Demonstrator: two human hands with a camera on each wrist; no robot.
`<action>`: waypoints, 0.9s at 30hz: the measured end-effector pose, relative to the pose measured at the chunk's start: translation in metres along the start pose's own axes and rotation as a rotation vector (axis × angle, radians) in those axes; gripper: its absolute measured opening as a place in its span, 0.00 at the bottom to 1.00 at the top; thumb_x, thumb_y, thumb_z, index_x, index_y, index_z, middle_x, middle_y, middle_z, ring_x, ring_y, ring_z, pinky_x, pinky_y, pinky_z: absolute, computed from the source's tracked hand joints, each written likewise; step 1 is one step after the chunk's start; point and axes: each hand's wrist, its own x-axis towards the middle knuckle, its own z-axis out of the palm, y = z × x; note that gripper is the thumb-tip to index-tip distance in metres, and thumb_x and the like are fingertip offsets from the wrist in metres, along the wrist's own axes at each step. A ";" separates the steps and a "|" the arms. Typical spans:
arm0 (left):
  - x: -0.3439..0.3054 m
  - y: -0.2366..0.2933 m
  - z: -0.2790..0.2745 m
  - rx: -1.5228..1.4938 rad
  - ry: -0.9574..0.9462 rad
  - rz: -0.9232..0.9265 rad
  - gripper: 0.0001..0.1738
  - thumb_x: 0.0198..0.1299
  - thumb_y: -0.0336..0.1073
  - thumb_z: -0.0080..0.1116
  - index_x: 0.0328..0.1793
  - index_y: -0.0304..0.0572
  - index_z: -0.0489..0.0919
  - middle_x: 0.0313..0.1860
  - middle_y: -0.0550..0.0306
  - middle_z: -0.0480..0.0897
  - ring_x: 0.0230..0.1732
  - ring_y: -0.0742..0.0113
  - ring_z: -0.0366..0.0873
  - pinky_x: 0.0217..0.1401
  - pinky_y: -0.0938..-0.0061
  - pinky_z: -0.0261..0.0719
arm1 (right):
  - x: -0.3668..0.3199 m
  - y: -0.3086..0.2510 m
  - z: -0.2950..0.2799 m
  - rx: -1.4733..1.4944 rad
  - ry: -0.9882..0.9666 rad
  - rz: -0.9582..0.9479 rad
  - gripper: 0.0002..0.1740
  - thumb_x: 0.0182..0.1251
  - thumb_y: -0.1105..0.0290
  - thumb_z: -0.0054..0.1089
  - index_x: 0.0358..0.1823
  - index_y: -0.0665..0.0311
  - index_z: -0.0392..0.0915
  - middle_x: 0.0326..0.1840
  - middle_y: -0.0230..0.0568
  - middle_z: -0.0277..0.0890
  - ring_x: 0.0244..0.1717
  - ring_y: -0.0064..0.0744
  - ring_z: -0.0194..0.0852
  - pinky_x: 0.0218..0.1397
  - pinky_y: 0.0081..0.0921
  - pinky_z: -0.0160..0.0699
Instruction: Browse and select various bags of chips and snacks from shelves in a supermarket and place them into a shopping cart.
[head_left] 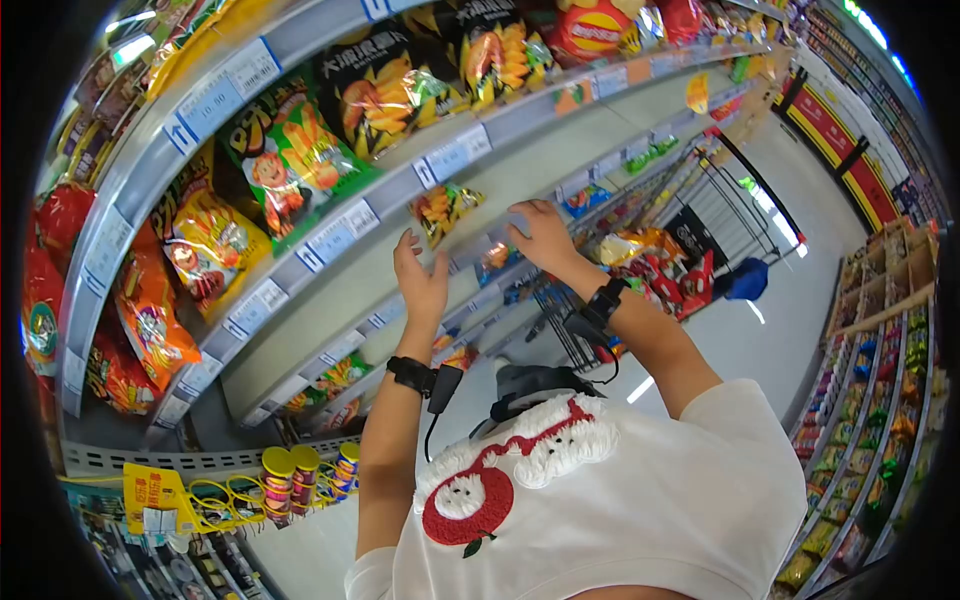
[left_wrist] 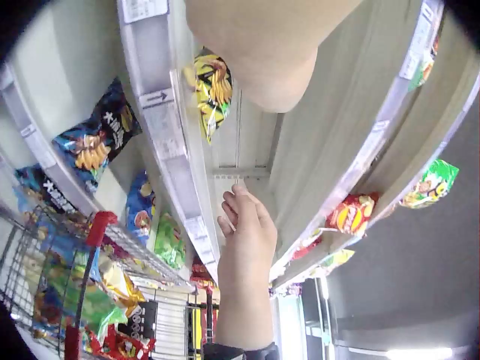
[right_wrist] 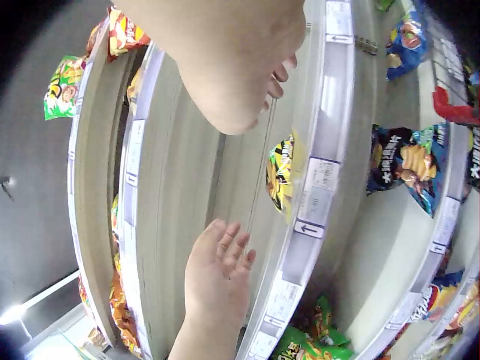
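A small black-and-yellow snack bag point(head_left: 443, 212) sits near the front edge of a shelf. My left hand point(head_left: 420, 283) is beside it on the near side, fingers loosely spread and apart from the bag. On the other side, my right hand point(head_left: 545, 238) reaches over the same shelf with bent, relaxed fingers and holds nothing. In the left wrist view the bag point(left_wrist: 214, 91) overlaps the edge of my large, close left hand point(left_wrist: 262, 56). The right wrist view has the bag point(right_wrist: 280, 174) between both hands, at the shelf's price-label edge.
Higher shelves carry larger snack bags, including a green one point(head_left: 295, 165) and black ones point(head_left: 385, 85). A wire shopping cart point(head_left: 735, 200) loaded with snack bags stands to the right. Yellow-lidded cans point(head_left: 278, 480) hang at the lower left. Another stocked shelf point(head_left: 880, 420) lines the aisle's right side.
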 end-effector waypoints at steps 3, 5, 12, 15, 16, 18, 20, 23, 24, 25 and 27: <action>-0.048 0.024 0.008 -0.070 -0.117 0.074 0.26 0.50 0.32 0.58 0.56 0.32 0.68 0.47 0.45 0.74 0.45 0.55 0.71 0.52 0.64 0.68 | -0.063 -0.006 -0.029 0.042 0.034 0.021 0.14 0.51 0.68 0.59 0.40 0.65 0.75 0.39 0.49 0.75 0.45 0.52 0.69 0.51 0.41 0.68; -0.083 0.024 0.030 -0.108 -0.216 -0.001 0.20 0.51 0.31 0.58 0.51 0.36 0.73 0.43 0.50 0.78 0.42 0.60 0.75 0.47 0.67 0.71 | -0.107 -0.012 -0.047 0.043 -0.043 0.073 0.11 0.51 0.70 0.60 0.38 0.62 0.75 0.39 0.49 0.75 0.44 0.50 0.70 0.50 0.40 0.69; -0.180 0.001 0.097 -0.236 -0.796 -0.245 0.13 0.55 0.31 0.56 0.47 0.38 0.75 0.35 0.60 0.79 0.36 0.72 0.78 0.39 0.78 0.74 | -0.233 0.029 -0.105 0.055 -0.462 0.190 0.10 0.52 0.69 0.59 0.37 0.62 0.76 0.36 0.45 0.76 0.40 0.46 0.75 0.45 0.35 0.73; -0.184 0.013 0.138 -0.337 -0.870 -0.391 0.13 0.56 0.33 0.55 0.47 0.38 0.74 0.36 0.60 0.78 0.35 0.70 0.77 0.37 0.77 0.74 | -0.266 0.061 -0.129 0.174 -0.379 0.463 0.12 0.54 0.67 0.60 0.39 0.62 0.77 0.36 0.43 0.78 0.39 0.41 0.77 0.43 0.32 0.75; -0.190 0.018 0.153 -0.396 -0.885 -0.519 0.13 0.57 0.33 0.55 0.48 0.39 0.74 0.37 0.60 0.78 0.35 0.69 0.77 0.37 0.76 0.74 | -0.276 0.073 -0.135 0.152 -0.327 0.547 0.12 0.53 0.65 0.60 0.38 0.62 0.77 0.35 0.43 0.78 0.38 0.41 0.77 0.42 0.32 0.75; -0.194 0.025 0.186 -0.505 -0.901 -0.761 0.13 0.58 0.34 0.54 0.49 0.41 0.73 0.39 0.60 0.78 0.37 0.69 0.77 0.38 0.75 0.74 | -0.285 0.098 -0.140 0.115 -0.211 0.693 0.13 0.51 0.62 0.61 0.37 0.61 0.78 0.32 0.43 0.78 0.36 0.41 0.78 0.41 0.33 0.76; -0.207 0.003 0.227 -0.734 -0.882 -0.880 0.18 0.57 0.35 0.55 0.54 0.43 0.69 0.38 0.62 0.76 0.31 0.73 0.74 0.32 0.78 0.71 | -0.291 0.130 -0.140 0.092 -0.169 0.763 0.14 0.54 0.64 0.60 0.40 0.61 0.77 0.34 0.41 0.79 0.37 0.35 0.78 0.42 0.30 0.76; -0.227 -0.046 0.299 -0.872 -0.809 -0.962 0.21 0.55 0.34 0.56 0.55 0.45 0.67 0.39 0.62 0.75 0.28 0.74 0.72 0.27 0.78 0.69 | -0.280 0.168 -0.160 0.224 -0.258 0.814 0.15 0.57 0.64 0.59 0.45 0.62 0.76 0.36 0.40 0.79 0.38 0.31 0.78 0.42 0.28 0.76; -0.242 -0.061 0.321 -0.826 -0.680 -0.884 0.20 0.55 0.34 0.56 0.55 0.47 0.67 0.39 0.61 0.74 0.26 0.73 0.72 0.24 0.78 0.69 | -0.280 0.184 -0.155 0.248 -0.245 0.853 0.17 0.57 0.63 0.59 0.47 0.62 0.75 0.37 0.40 0.79 0.39 0.32 0.78 0.43 0.28 0.76; -0.242 -0.053 0.334 -0.743 -0.619 -0.958 0.20 0.56 0.34 0.55 0.55 0.47 0.67 0.39 0.60 0.75 0.26 0.71 0.72 0.24 0.77 0.70 | -0.279 0.204 -0.150 0.273 -0.237 0.891 0.19 0.58 0.62 0.59 0.49 0.61 0.74 0.38 0.40 0.79 0.40 0.32 0.78 0.44 0.28 0.76; -0.242 -0.022 0.336 -0.525 -0.565 -1.269 0.19 0.56 0.34 0.54 0.55 0.49 0.67 0.40 0.58 0.75 0.29 0.67 0.73 0.25 0.74 0.73 | -0.269 0.230 -0.150 0.302 -0.309 0.921 0.22 0.59 0.60 0.59 0.53 0.61 0.72 0.41 0.41 0.78 0.42 0.33 0.77 0.45 0.29 0.76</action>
